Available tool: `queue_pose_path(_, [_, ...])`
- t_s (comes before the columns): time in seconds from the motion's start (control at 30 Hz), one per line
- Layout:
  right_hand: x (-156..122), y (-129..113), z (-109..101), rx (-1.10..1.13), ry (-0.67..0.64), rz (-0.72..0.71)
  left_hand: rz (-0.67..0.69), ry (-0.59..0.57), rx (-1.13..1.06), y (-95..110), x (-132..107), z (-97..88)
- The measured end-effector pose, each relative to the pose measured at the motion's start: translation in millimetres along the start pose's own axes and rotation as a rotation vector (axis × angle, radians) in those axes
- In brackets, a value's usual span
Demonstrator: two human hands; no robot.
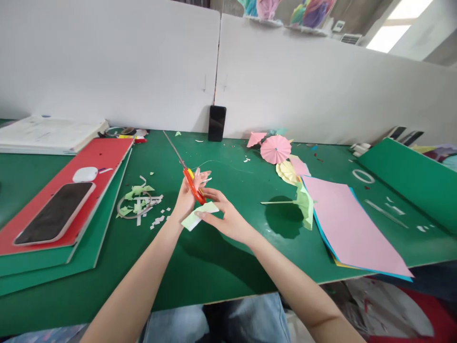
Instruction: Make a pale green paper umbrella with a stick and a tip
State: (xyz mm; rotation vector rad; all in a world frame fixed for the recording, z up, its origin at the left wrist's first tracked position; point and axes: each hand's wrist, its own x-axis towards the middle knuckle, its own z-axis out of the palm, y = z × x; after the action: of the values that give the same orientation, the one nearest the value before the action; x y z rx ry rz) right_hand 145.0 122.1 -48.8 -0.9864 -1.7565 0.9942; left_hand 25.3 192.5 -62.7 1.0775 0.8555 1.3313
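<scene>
Scissors with red and yellow handles (193, 185) rest in my left hand (184, 199), their blades pointing up and away to the left. My left fingers are partly behind the handles, and a small white piece shows at their tips. Between thumb and fingers, my right hand (230, 216) holds a folded light green paper strip (199, 215) just above my left wrist. Its fingertips are close to the lower scissor handle; whether they touch is unclear. To the right, a light green paper umbrella (304, 206) lies on its side with a thin pale stick.
Left of my hands are a tape ring (119, 209) and green and white paper scraps (157, 221). A phone (55, 214) rests on red board. Another phone (217, 124) leans against the partition. Pink paper umbrella (275, 149) and coloured sheets (357, 224) lie right.
</scene>
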Motion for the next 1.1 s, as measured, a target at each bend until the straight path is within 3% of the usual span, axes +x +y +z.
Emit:
queue_pose_path(0.1, [-2.0,-3.2,6.4,-0.018,-0.006,-0.010,0.036,0.039,0.042,-0.9,4.8,-6.1])
queue_pose_path(0.23, [3.4,-4.7,5.4,0.055,-0.127,-0.097,0.035,0.040,0.091,10.2,1.8,-10.8])
queue_pose_path(0.37, [11.6,-3.3,7.8,0.112,-0.104,-0.100,0.068,0.014,0.145,22.0,-3.7,-13.1])
queue_pose_path(0.53, [19.4,-4.7,18.6,0.190,-0.134,-0.133,0.164,0.108,0.204,29.2,-0.3,-24.5])
queue_pose_path(0.8, [17.8,-27.1,24.9,0.279,-0.170,-0.071,0.271,0.165,0.305,36.3,7.1,-44.3])
queue_pose_path(0.87, [21.8,-27.5,17.9,0.283,-0.087,0.004,0.266,0.151,0.310,36.0,10.1,-47.3])
queue_pose_path(1.0, [32.3,-16.6,-15.2,0.261,0.269,0.111,0.231,0.118,0.355,41.0,12.1,-53.0])
queue_pose_path(1.1, [34.6,-5.6,-42.7,0.214,0.436,0.166,0.157,0.016,0.396,46.1,7.4,-48.3])
